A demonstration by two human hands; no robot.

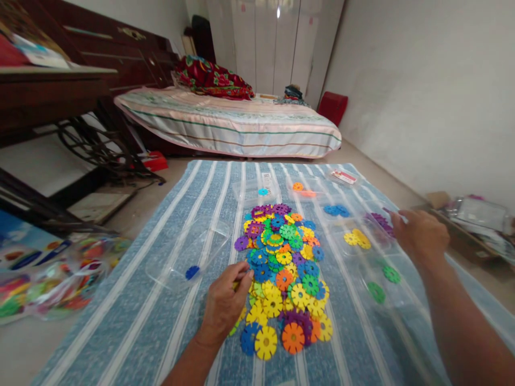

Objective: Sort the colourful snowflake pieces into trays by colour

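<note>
A heap of colourful notched plastic discs [284, 257] lies in the middle of the striped cloth. At the heap's left edge is my left hand [225, 303], its fingers closed together; what they hold, if anything, is mostly hidden. On the right, my right hand [420, 233] pinches a purple notched disc [388, 211], seen nearly edge-on. It is held just above other purple discs [380, 222] in a clear container. Nearer me on that side, yellow discs [357, 239] and green discs [377, 292] sit in clear containers.
Clear containers at the back hold a light blue disc [263, 192], orange discs [298, 186] and blue discs [337, 210]. Another clear container [213, 241] with a dark blue disc stands left. Beyond the cloth are a bed [241, 126], a sewing-machine table [52, 80] and bagged toys [64, 284].
</note>
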